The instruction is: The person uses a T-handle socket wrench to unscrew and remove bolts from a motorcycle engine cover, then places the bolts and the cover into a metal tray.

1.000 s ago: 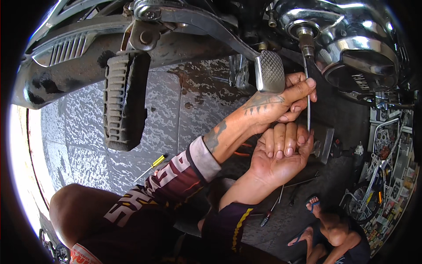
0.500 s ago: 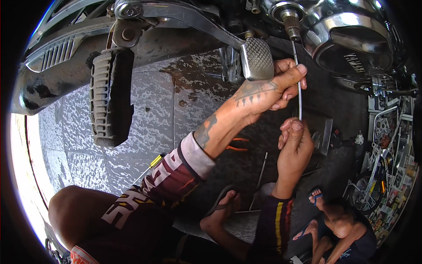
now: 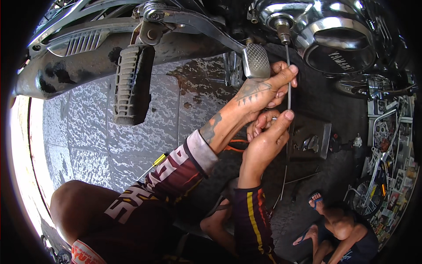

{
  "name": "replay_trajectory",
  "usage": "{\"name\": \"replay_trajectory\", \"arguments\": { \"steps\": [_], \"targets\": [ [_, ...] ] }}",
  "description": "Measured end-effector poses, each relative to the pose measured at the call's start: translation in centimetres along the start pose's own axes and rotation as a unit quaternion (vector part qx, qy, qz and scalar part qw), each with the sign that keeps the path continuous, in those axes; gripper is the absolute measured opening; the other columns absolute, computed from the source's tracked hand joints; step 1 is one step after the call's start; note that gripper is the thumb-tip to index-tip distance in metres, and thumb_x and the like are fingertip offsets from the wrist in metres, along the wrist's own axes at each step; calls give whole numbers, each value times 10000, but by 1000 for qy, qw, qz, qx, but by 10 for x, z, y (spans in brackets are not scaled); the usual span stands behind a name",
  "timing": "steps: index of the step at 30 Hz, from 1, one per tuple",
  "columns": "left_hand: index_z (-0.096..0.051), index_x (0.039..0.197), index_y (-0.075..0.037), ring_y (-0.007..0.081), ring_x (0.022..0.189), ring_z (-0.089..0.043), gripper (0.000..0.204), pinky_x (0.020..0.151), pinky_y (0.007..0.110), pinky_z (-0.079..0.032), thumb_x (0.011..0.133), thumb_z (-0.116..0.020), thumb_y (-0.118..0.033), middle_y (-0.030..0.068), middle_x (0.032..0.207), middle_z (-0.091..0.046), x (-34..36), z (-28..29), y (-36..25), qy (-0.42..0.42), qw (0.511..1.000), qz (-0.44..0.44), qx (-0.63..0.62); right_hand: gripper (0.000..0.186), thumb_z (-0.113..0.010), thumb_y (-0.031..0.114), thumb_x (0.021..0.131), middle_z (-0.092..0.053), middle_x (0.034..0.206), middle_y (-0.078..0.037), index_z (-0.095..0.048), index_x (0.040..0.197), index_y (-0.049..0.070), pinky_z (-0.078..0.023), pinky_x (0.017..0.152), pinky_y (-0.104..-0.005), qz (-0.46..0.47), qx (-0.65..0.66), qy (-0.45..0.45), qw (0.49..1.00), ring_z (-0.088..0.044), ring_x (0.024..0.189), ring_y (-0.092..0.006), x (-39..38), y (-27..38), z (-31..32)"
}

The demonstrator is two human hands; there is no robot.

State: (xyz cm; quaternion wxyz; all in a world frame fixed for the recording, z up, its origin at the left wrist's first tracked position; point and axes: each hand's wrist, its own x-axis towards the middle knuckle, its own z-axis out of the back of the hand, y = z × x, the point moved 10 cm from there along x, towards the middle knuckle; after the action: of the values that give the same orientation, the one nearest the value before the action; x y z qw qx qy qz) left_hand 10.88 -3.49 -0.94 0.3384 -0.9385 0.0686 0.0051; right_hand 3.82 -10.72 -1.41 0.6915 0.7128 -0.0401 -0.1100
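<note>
A thin metal rod stands nearly upright below the splined shaft of the motorcycle engine. Its upper end meets the shaft's tip or lies just in front of it; I cannot tell which. Beside the ridged brake pedal, my left hand is closed round the rod's upper part, thumb pointing up along it. Lower down, my right hand pinches the rod with its thumb on top. A small silvery bit shows between the right hand's curled fingers, too small to name.
A rubber footrest and the exhaust pipe hang at the left. A metal tray with parts lies right of my hands. Orange-handled pliers and a yellow-handled screwdriver are on the floor. Another person sits at the lower right.
My right hand has moved left and slightly up along the rod, closer to my left hand. The view has shifted a little; the left hand keeps its hold.
</note>
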Motion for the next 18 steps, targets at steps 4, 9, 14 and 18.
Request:
{"name": "replay_trajectory", "arguments": {
  "steps": [4,9,14,18],
  "targets": [
    [-518,794,-63,25,344,-250,286,330,181,-187,930,-518,-314,-50,497,-328,1,3,0,3,1000,-16,-6,582,-315,538,942,-323,482,21,-404,606,71,-230,369,-215,-58,43,36,997,-299,386,-70,-5,-1,-10],
    [-519,788,-74,19,359,-216,300,323,184,-194,928,-515,-340,-69,489,-304,-5,4,12,-26,999,4,36,501,-321,487,959,-389,539,8,-497,774,56,-255,380,-204,-97,49,114,988,-362,429,-72,6,-16,10],
    [-553,799,-57,9,464,-265,314,412,186,-225,940,-494,-331,-80,537,-329,-35,-14,40,-50,998,-8,33,355,-368,370,974,-430,611,2,-495,854,61,-264,386,-189,-77,112,55,989,-381,455,-62,-10,-16,56],
    [-566,828,-46,12,464,-262,323,429,188,-225,950,-468,-328,-76,541,-334,-65,-14,1,-98,986,-82,107,289,-379,272,974,-441,670,-2,-530,915,33,-263,389,-182,45,18,90,995,-384,474,-47,-28,30,46]
  ]
}}
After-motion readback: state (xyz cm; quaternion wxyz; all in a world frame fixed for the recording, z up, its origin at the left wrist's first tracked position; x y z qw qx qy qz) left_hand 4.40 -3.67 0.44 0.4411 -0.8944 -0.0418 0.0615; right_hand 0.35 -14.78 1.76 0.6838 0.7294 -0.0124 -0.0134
